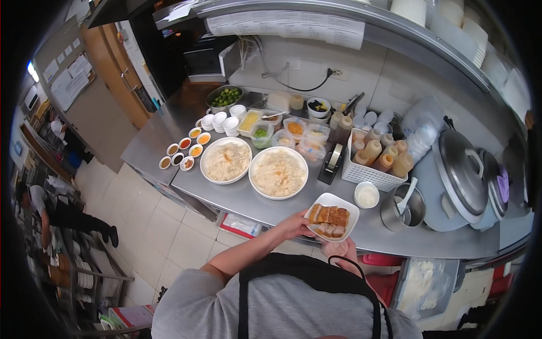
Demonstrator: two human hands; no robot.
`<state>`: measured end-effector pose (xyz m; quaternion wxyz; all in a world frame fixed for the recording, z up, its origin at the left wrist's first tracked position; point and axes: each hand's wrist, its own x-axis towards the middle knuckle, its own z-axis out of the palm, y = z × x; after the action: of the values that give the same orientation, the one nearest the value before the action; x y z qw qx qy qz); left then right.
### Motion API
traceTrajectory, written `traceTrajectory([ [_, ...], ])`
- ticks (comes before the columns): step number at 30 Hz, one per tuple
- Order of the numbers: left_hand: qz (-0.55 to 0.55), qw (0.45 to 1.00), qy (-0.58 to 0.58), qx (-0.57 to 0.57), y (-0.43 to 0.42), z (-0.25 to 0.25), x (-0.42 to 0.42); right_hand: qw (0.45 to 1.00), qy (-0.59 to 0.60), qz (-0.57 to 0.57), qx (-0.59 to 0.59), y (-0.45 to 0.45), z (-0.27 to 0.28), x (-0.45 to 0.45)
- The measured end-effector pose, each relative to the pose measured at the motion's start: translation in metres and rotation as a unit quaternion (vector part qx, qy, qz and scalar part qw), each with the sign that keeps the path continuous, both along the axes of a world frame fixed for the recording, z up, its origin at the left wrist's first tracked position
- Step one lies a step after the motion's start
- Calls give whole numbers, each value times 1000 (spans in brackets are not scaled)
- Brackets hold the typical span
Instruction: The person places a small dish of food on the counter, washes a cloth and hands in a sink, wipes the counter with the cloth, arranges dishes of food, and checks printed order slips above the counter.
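**L hand on dish of sliced meat, held at tabletop edge**

L hand [296,224] grips the L rim of a white dish [336,199] w/ browned sliced meat [330,219] in rows. R hand [351,248] is under the dish's near edge, by a small pale round thing; too small & blurred to tell if it's a cup, or if the fingers close on it. Dish is at the tabletop's [372,231] front edge, in front of the wearer's apron.

To do it well: hold dish level so pcs don't slide, thumb on rim & off the food, R hand clear of the meat.

Just beyond: small white bowl [367,195], metal pot [402,207] w/ white ladle [407,194], tape dispenser [332,161], basket [370,176] of sauce bottles. To L, two big bowls of what looks like rice, [226,162] & [278,173], then sauce cups [196,150] & green limes [226,96] at back.

Writing: printed sheets [288,26] hang off the shelf edge, more notices [72,79] on far L wall; text too small to read. No brand or label legible.
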<state>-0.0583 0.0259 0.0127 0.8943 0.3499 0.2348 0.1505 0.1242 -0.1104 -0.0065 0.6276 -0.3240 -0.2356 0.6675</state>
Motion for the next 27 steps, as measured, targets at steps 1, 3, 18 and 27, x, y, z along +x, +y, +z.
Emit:
traceTrajectory([
  [1, 30, 999, 24, -6, 3, -6, -1, 993, 109, 12, -51, -4, 8, 13],
  [3, 57, 997, 48, -12, 12, -18, -1, 975, 178, -40, -129, -12, 7, 45],
  [18, 178, 978, 85, -63, 15, -66, -14, 352, -853, -351, -160, -21, -66, 135],
  [27, 130, 966, 223, -34, -51, -79, -119, 613, -763, -80, 187, 11, -65, -3],
])
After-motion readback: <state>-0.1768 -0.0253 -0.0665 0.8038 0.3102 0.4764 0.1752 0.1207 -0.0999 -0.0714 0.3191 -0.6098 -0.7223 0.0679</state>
